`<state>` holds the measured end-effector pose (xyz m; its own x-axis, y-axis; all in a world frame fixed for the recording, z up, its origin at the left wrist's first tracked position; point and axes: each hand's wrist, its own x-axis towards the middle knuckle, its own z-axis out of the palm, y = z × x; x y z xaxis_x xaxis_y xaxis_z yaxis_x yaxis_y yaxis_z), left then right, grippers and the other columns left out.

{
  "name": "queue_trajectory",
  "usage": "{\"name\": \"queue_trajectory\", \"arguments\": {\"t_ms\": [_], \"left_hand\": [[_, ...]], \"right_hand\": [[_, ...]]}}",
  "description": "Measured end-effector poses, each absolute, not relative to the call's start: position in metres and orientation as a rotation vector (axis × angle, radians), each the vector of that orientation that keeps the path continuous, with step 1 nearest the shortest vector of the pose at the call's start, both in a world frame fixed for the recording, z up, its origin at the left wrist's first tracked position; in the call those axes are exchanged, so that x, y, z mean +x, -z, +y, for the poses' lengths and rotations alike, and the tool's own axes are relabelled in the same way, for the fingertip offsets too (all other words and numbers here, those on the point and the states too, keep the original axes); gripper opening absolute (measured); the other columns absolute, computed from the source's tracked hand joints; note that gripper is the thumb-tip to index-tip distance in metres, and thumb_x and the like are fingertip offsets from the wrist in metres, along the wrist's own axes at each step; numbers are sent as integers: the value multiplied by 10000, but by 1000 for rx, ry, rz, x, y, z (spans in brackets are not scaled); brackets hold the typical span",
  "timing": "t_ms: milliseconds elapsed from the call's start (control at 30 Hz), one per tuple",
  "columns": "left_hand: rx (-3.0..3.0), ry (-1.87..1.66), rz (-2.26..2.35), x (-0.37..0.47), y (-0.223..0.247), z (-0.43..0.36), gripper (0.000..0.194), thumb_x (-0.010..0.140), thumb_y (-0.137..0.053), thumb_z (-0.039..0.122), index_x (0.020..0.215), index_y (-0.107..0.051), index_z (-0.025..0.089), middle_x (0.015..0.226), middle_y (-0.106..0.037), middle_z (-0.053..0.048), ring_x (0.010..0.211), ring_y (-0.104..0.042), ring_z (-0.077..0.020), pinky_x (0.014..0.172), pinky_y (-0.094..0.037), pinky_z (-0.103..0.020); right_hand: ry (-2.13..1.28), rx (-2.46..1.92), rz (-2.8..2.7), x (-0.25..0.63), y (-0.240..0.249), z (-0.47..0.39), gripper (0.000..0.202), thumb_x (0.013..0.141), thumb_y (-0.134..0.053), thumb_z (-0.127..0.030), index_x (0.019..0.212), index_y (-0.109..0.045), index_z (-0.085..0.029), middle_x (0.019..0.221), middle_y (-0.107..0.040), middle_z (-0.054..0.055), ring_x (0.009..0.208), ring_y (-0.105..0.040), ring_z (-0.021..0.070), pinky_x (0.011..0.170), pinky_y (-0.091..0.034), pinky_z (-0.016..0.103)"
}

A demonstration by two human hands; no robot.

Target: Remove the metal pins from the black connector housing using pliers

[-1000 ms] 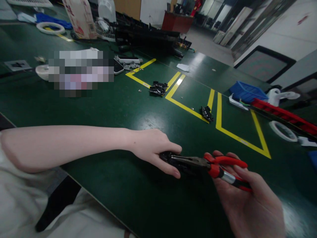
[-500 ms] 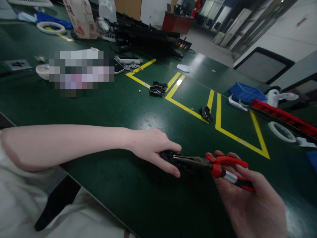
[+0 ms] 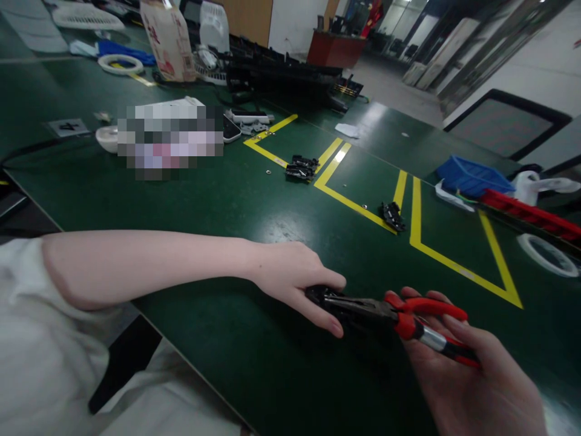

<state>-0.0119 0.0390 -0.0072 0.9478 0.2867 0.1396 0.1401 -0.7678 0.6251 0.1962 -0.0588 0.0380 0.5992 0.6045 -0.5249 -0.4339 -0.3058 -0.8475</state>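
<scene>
Near the front of the green table, my left hand [image 3: 297,275] grips a small black plastic part [image 3: 320,295] between thumb and forefinger, covering much of it. My right hand [image 3: 481,369] is wrapped round the handles of red-handled long-nose pliers [image 3: 408,321]. The pliers point left, and their jaws rest at the black part. Whether the jaws are closed on it, I cannot make out. Similar black parts lie farther off: a pair [image 3: 302,168] by a yellow tape corner and another one [image 3: 392,217] to its right.
Yellow tape outlines [image 3: 463,272] mark the green table [image 3: 204,206]. A blue bin [image 3: 474,175], a red strip [image 3: 535,213] and a white tape roll [image 3: 547,254] lie at right. A phone [image 3: 231,129] lies at left behind a blurred item. Long black parts [image 3: 285,69] are piled at the back.
The whole view has shifted, so everything sits slightly farther right and lower. Both hands, the pliers and the black part keep nearly the same position relative to one another.
</scene>
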Motion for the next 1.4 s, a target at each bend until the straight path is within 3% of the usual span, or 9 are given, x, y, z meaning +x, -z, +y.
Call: {"name": "queue_trajectory", "arguments": {"t_ms": [167,367,500,800,1033,1400], "left_hand": [[2417,-287,295,-13,6,41,444,903,-586,654,842,-530,218,630,-599,31,565,-567,-152,548,-372,-266],[2391,-291,313,-13,5,43,442,885,-607,662,832,-562,226,613,-617,27,560,-590,-157,513,-339,-267],[2383,-292,302,-12,5,44,456,878,-604,677,821,-556,226,600,-617,31,539,-590,-152,498,-334,-267],[2361,-348,276,-13,7,44,421,871,-647,631,788,-560,227,581,-622,33,515,-584,-150,488,-325,-270],[2353,-306,293,-13,7,44,453,881,-599,678,818,-557,231,600,-618,38,536,-587,-147,501,-341,-267],[2330,-316,281,-14,5,45,430,882,-623,652,846,-558,228,622,-628,45,544,-589,-135,508,-360,-253]], "right_hand": [[-1006,-1565,-64,191,-44,-56,259,714,-644,-160,958,-722,-199,1098,-753,94,972,-737,208,658,-618,199],[-978,-1608,43,191,-46,-53,345,755,-575,-131,1063,-723,-182,1103,-755,105,848,-749,184,588,-607,173],[-976,-1610,49,192,-45,-52,384,741,-555,-100,1078,-717,-189,1097,-758,86,794,-750,172,578,-608,177],[-1008,-1651,-25,197,-40,-57,415,671,-636,-180,1080,-701,-211,1124,-743,81,869,-750,206,576,-606,180],[-1167,-1341,-512,206,-23,-62,314,728,-708,-352,1034,-683,-287,1114,-725,51,1020,-717,307,780,-665,451],[-1186,-1341,-466,198,-22,-57,330,727,-721,-366,1044,-687,-282,1149,-718,57,1053,-702,309,835,-650,466]]}}
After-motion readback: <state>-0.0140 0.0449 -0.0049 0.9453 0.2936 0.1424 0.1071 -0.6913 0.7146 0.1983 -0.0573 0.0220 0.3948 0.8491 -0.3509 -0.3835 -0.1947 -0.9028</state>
